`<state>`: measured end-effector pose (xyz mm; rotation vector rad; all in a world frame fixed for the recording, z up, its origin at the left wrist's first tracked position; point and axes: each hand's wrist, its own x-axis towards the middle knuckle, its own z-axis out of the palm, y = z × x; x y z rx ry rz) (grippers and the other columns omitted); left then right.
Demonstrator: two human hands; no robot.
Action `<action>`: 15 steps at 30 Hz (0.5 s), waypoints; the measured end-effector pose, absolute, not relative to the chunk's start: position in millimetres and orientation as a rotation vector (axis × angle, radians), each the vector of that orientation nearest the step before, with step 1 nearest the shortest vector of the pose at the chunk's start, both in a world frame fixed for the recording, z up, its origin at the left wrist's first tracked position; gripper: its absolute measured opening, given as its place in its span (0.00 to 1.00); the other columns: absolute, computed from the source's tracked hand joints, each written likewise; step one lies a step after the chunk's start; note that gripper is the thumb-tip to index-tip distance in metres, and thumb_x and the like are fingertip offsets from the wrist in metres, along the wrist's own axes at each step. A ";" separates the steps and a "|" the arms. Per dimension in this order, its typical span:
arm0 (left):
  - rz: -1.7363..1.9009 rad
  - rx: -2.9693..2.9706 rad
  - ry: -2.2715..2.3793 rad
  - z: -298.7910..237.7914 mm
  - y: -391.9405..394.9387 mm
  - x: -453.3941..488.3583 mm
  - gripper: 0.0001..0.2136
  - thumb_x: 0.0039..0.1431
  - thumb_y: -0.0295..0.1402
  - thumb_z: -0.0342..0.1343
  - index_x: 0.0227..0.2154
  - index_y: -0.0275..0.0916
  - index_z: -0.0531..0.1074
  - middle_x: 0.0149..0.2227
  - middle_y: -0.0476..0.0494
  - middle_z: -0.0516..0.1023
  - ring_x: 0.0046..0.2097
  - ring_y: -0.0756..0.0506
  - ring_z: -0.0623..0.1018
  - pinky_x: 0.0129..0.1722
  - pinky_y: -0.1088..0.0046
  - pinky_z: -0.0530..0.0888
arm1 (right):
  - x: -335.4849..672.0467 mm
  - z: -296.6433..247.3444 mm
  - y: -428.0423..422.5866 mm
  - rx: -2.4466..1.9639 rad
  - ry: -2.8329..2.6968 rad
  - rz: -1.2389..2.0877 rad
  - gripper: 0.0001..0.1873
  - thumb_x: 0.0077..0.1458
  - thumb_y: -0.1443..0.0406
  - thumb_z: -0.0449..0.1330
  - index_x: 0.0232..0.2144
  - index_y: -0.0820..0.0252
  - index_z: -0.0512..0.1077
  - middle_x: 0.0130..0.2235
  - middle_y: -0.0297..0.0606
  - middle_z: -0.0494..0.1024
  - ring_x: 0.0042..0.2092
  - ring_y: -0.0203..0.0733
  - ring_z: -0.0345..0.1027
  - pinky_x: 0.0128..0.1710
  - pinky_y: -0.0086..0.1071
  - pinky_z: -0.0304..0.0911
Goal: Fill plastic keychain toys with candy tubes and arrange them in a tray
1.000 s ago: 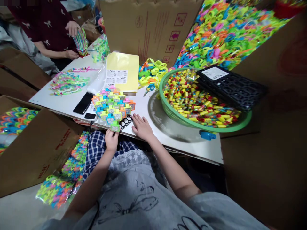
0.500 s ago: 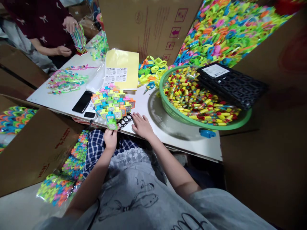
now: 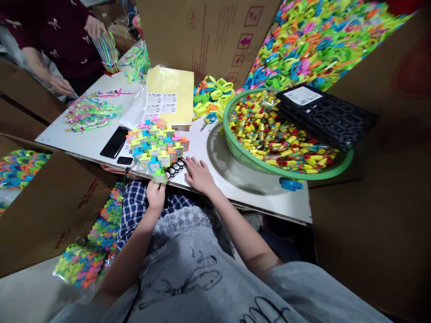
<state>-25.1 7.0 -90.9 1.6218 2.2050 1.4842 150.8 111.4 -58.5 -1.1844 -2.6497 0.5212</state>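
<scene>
My left hand (image 3: 155,196) is at the near edge of the white table (image 3: 235,181), closed on a small green plastic toy piece (image 3: 159,176) at the front of a black grid tray (image 3: 176,168). Rows of coloured toy pieces (image 3: 155,144) stand packed on that tray. My right hand (image 3: 198,176) lies flat on the table beside the tray's right end, fingers stretched toward it, holding nothing.
A green basket (image 3: 251,162) of yellow and red tubes sits right, with a stack of black trays (image 3: 323,116) on it. A phone (image 3: 115,141), a yellow packet (image 3: 171,95) and cardboard boxes (image 3: 50,206) surround. Another person (image 3: 57,40) handles coloured strips far left.
My hands have barely moved; the view drifted slightly. The other person's lower hand slid left and down along the table edge.
</scene>
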 end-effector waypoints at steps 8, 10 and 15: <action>1.408 1.680 2.198 -90.7 10.3 -28.2 0.12 0.58 0.41 0.53 0.29 0.40 0.77 0.33 0.43 0.79 0.38 0.43 0.77 0.42 0.66 0.72 | 150.6 -57.3 110.5 -1.196 -2.650 0.517 0.31 0.61 0.61 0.45 0.64 0.65 0.51 0.66 0.41 0.52 0.67 0.46 0.43 0.64 0.46 0.39; 1.410 1.661 2.218 -91.8 10.5 -27.0 0.12 0.59 0.41 0.53 0.30 0.40 0.77 0.33 0.43 0.79 0.39 0.43 0.77 0.42 0.66 0.72 | 150.4 -57.4 111.1 -1.199 -2.650 0.517 0.31 0.61 0.61 0.45 0.64 0.65 0.51 0.66 0.41 0.52 0.67 0.46 0.43 0.64 0.46 0.39; 1.406 1.597 2.263 -94.7 13.2 -24.6 0.11 0.58 0.39 0.53 0.30 0.39 0.77 0.33 0.43 0.79 0.38 0.44 0.77 0.42 0.67 0.73 | 148.4 -60.2 111.4 -1.206 -2.660 0.526 0.31 0.60 0.61 0.46 0.64 0.64 0.50 0.66 0.41 0.51 0.67 0.47 0.43 0.64 0.46 0.39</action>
